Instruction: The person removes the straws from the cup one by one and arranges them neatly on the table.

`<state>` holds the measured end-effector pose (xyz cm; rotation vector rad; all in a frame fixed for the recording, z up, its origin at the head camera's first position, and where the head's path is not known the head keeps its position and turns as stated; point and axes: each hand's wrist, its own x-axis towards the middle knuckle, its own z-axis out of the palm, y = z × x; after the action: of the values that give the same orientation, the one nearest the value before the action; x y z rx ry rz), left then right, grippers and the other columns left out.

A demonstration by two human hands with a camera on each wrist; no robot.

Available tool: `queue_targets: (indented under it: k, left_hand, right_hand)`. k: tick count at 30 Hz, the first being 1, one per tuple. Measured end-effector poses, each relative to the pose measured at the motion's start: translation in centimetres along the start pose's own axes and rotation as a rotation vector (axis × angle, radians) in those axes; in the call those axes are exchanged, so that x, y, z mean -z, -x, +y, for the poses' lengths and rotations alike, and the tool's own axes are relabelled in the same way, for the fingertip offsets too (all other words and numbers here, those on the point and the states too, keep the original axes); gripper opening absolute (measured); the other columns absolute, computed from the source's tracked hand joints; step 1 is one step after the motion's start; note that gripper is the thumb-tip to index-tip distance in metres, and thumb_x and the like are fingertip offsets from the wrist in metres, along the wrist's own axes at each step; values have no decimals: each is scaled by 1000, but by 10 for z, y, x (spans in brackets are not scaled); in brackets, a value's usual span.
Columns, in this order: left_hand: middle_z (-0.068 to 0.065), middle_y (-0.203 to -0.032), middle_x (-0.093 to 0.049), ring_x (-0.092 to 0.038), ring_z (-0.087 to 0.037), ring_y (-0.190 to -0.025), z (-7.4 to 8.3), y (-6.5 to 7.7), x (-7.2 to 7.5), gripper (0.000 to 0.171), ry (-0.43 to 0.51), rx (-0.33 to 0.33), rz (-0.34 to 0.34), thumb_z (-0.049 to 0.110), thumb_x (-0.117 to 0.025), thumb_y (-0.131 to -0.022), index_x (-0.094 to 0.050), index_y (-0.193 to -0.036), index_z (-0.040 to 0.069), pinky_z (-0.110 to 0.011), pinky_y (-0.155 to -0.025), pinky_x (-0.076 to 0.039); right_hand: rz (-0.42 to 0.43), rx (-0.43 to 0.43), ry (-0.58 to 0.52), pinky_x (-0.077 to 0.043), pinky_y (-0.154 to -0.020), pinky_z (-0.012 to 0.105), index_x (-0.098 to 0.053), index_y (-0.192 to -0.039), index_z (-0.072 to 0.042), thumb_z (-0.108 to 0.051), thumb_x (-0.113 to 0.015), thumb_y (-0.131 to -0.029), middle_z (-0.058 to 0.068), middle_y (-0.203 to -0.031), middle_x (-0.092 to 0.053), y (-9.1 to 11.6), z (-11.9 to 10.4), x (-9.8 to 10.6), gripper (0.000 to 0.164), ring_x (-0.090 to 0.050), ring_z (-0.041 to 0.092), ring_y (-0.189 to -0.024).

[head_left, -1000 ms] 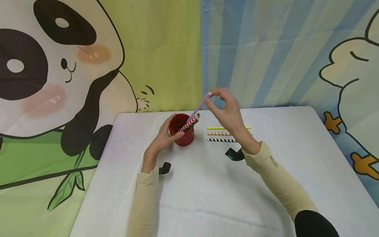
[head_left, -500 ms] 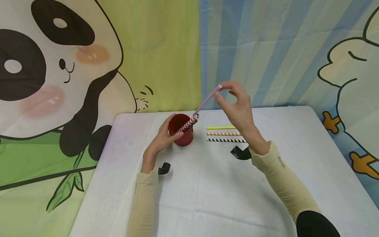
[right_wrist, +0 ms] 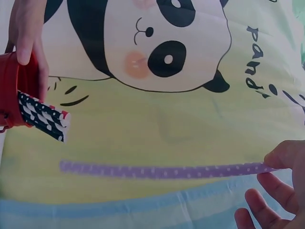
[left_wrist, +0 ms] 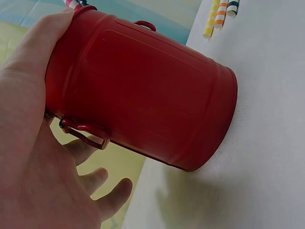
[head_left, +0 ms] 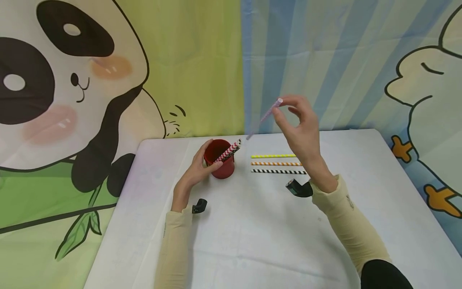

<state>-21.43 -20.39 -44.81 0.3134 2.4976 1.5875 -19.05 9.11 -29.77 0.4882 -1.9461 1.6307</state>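
A purple paper straw with white dots [right_wrist: 162, 171] is pinched near its upper end between thumb and forefinger of my right hand [head_left: 302, 128], raised over the table's far edge. Its lower end hangs in the air, apart from the cup. My left hand [head_left: 195, 172] grips the small red metal bucket [left_wrist: 147, 90] around its rim, thumb in front. Patterned straws [head_left: 229, 150], pink-and-white and black-and-white, lean out of the bucket toward the right. In the left wrist view the bucket's side handle [left_wrist: 86, 133] shows beside the palm.
To the right of the bucket, a yellow straw [head_left: 272, 156], an orange striped straw [head_left: 276, 163] and a black striped straw [head_left: 278, 171] lie in parallel on the white table [head_left: 238, 233]. A printed curtain [head_left: 202, 72] hangs behind the table.
My right hand has drawn the purple straw up and to the right, out of the bucket. My left hand keeps its grip on the bucket, which stays in place.
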Motion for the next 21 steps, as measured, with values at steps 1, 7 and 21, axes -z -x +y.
queue_targets:
  k: [1,7,21]
  left_hand:
    - [-11,-161,-29,-21,-33,-151,0,0,0,85,2,0,0,28,-71,-92,-20,-161,20,-65,-119,-22]
    - [-12,-161,-29,-21,-34,-151,0,0,0,86,3,-1,0,28,-71,-92,-20,-161,21,-66,-118,-24]
    - [-12,-160,-31,-23,-34,-150,0,-1,0,87,-3,2,3,28,-71,-92,-19,-161,19,-65,-119,-25]
  right_hand:
    - [10,-1,-10,-42,-103,31,-67,-108,5,-4,-66,-93,-12,-110,-63,1,1,2,17,-55,12,-116]
    - [37,20,-30,-43,-103,32,-66,-108,6,-4,-66,-92,-12,-109,-63,5,27,13,18,-56,15,-116]
    - [-231,30,204,-45,-98,39,-70,-108,-14,-14,-69,-94,0,-111,-66,37,67,13,14,-57,12,-109]
